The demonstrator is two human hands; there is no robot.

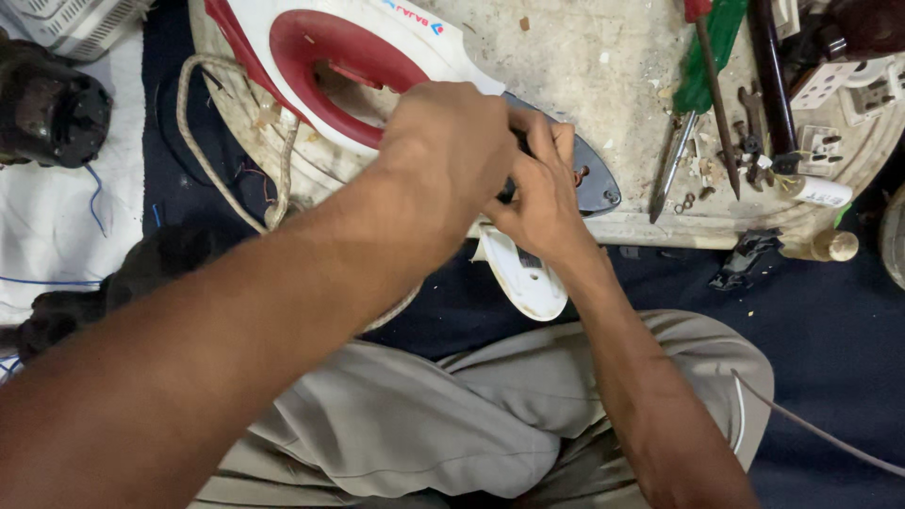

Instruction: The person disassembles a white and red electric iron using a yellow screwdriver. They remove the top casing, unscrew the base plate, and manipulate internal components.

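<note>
Lying under both hands' fingers [542,141]: iron [377,47].

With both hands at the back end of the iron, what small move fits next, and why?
Probably keep the left hand bracing the iron while the right hand works the exposed rear; a white cover piece lies detached below, and what the fingers grip is hidden.

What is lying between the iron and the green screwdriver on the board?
In the head view, nothing: only bare, dusty, scratched board lies between the red-and-white iron and the green screwdriver, apart from a few small crumbs.
</note>
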